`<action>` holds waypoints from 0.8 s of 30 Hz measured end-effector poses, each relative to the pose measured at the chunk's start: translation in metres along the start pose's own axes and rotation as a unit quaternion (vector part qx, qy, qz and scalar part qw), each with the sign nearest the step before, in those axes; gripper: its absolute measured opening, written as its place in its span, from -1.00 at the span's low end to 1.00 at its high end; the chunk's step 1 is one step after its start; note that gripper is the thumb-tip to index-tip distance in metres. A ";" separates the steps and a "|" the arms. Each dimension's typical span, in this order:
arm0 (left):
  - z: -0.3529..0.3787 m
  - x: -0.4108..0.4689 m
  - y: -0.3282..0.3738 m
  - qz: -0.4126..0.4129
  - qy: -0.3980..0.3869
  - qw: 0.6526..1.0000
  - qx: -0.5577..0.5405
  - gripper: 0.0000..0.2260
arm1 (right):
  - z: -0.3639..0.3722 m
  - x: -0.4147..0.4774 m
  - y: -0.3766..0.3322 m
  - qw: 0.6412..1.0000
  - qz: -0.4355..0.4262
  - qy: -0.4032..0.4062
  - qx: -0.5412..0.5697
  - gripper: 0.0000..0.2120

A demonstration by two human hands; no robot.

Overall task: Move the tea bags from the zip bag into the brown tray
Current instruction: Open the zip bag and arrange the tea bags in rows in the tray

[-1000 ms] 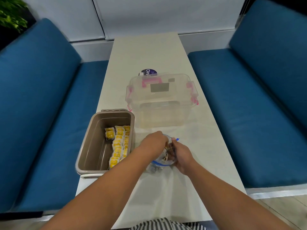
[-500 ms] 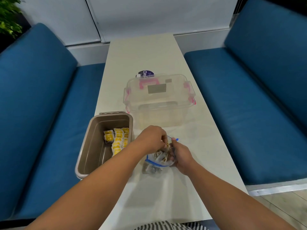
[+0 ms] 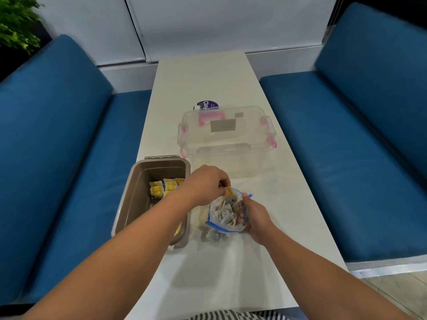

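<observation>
The left hand (image 3: 208,184) has its fingers curled and pinches one tea bag (image 3: 228,192) by the yellow tag, just above the mouth of the zip bag (image 3: 225,218). The right hand (image 3: 257,217) grips the right side of the zip bag and holds it open on the counter (image 3: 231,269); many bags are inside it. The brown tray (image 3: 136,197) stands just left of the zip bag, with a row of yellow packets (image 3: 165,187) along its right side.

To do this step well, the person should lift the tea bag straight up so that its string drags no others out, hold the zip bag steady, then lay the tea bag beside the row.

The counter is long and pale. A clear box (image 3: 226,139) with pink latches stands beyond the hands. Blue benches (image 3: 57,146) run along both sides, and a plant (image 3: 16,24) is at the far left
</observation>
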State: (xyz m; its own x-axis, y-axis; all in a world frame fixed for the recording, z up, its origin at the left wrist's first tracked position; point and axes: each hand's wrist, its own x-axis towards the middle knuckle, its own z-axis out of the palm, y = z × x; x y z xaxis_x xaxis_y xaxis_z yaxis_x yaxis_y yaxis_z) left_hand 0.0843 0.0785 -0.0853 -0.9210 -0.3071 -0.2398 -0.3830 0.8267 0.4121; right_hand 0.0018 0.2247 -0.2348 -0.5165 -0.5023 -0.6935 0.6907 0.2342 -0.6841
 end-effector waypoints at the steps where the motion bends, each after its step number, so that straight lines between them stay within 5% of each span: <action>1: -0.005 -0.002 -0.001 0.002 0.008 1.000 -0.002 -0.92 | 0.000 -0.001 -0.001 1.000 0.003 0.001 0.000 -0.57; 8: -0.045 -0.026 -0.013 -0.005 0.066 0.997 -0.036 -0.96 | 0.001 -0.003 -0.002 1.000 0.006 0.000 -0.003 -0.57; 16: -0.084 -0.053 -0.052 -0.062 0.095 0.992 0.058 -0.95 | 0.005 -0.004 -0.004 1.000 -0.002 0.004 -0.016 -0.54; 24: -0.091 -0.050 -0.090 -0.100 -0.019 0.963 0.250 -0.92 | 0.006 -0.005 -0.002 1.000 -0.016 0.009 -0.017 -0.48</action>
State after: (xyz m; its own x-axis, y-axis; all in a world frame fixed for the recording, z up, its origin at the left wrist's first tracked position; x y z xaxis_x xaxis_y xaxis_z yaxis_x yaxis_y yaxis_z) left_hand 0.1585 -0.0235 -0.0299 -0.8255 -0.4740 -0.3063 -0.4610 0.8794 -0.1185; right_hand 0.0057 0.2210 -0.2285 -0.5473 -0.4947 -0.6751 0.6565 0.2464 -0.7129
